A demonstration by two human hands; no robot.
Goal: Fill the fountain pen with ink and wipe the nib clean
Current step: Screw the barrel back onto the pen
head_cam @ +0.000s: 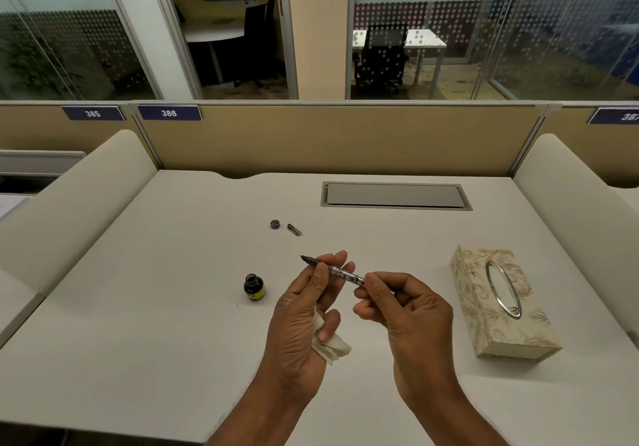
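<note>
Both hands hold the fountain pen (340, 272) above the middle of the desk, its dark nib pointing up and left. My left hand (304, 314) pinches the pen near the nib, and its lower fingers clamp a crumpled white tissue (333, 347). My right hand (397, 302) grips the rear end of the barrel. An uncapped ink bottle (254, 287) with a yellow label stands on the desk just left of my left hand. The bottle cap (275, 224) and a small metal pen part (294, 229) lie farther back.
A patterned tissue box (501, 302) lies at the right of the white desk (155, 307). A grey cable hatch (394, 195) is set in the desk near the beige partition (345, 138). Padded side dividers rise at both sides.
</note>
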